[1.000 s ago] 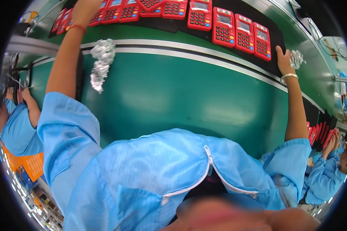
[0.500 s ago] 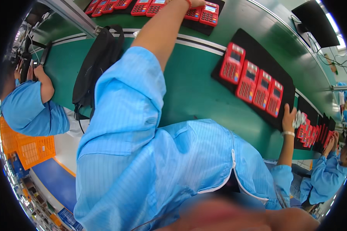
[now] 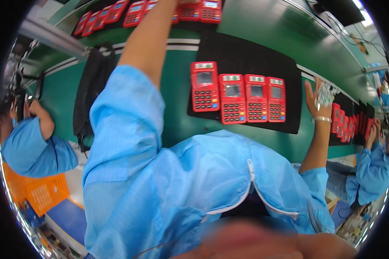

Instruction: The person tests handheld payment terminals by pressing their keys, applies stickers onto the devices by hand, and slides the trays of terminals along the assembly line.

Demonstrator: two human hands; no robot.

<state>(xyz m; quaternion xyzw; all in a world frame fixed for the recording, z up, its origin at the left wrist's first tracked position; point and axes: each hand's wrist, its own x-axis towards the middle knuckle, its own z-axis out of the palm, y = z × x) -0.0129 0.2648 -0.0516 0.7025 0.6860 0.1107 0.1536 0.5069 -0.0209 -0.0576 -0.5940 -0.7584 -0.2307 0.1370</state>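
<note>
My left arm stretches to the far row of red card terminals [image 3: 133, 14]. My left hand [image 3: 187, 1] is at the top edge, by the upper end of a red terminal [image 3: 189, 13]; its fingers are mostly cut off. Beside the right edge of a black mat [image 3: 255, 56] is my right hand [image 3: 312, 98], thumb and a finger pointing up. Crumpled clear plastic pieces [image 3: 325, 96] lie against its palm, seemingly held by fingers I cannot see fully. Four-sided keypad terminals stand in a row on the mat, the leftmost terminal [image 3: 205, 88] slightly higher.
A black bag [image 3: 90, 90] lies left of my left arm. A metal post [image 3: 52, 36] rises at the upper left. More red terminals [image 3: 339, 123] line the bench at right, near a co-worker in blue [image 3: 369, 172]. Another co-worker [image 3: 30, 146] sits left, above an orange crate [image 3: 47, 192].
The view has turned, so the mat and its terminals appear further left and straighter. My right hand has moved farther up along the mat's right side, the clear plastic moving with it.
</note>
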